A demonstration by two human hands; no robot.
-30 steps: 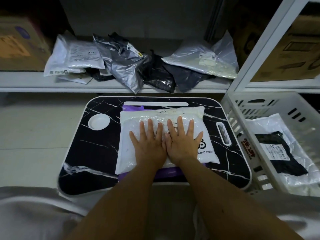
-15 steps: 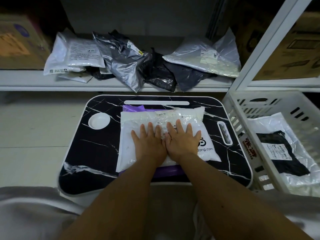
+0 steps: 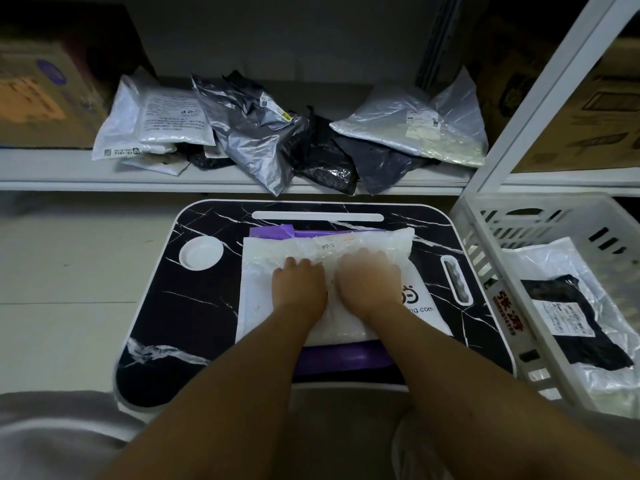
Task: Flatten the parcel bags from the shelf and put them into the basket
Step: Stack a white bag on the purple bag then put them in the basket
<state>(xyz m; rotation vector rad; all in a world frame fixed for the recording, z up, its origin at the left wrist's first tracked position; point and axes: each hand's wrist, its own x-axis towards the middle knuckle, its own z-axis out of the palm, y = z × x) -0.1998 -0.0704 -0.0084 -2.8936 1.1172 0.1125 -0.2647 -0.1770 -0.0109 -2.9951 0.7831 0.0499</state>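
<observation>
A white parcel bag point(image 3: 263, 306) lies on a purple bag point(image 3: 346, 358) in the middle of the black marble-pattern lap table point(image 3: 166, 306). My left hand point(image 3: 299, 289) and my right hand point(image 3: 369, 282) press side by side on the white bag's middle, fingers drawn in and bent; the right hand is blurred. Several more parcel bags point(image 3: 249, 133), white, silver and black, are heaped on the white shelf point(image 3: 52, 171) behind the table. The white slatted basket point(image 3: 485, 237) stands to the right and holds a clear bag with black contents point(image 3: 571, 317).
Cardboard boxes sit on the shelf at far left point(image 3: 41, 95) and far right point(image 3: 588, 109). A white shelf upright point(image 3: 540, 98) rises between table and basket. The table has a round cup recess point(image 3: 201, 252) and a handle slot point(image 3: 455, 284). Pale floor lies left.
Both hands have slid back toward me on the white bag, and their fingers have gone from spread flat to drawn in. The bag has stayed in place.
</observation>
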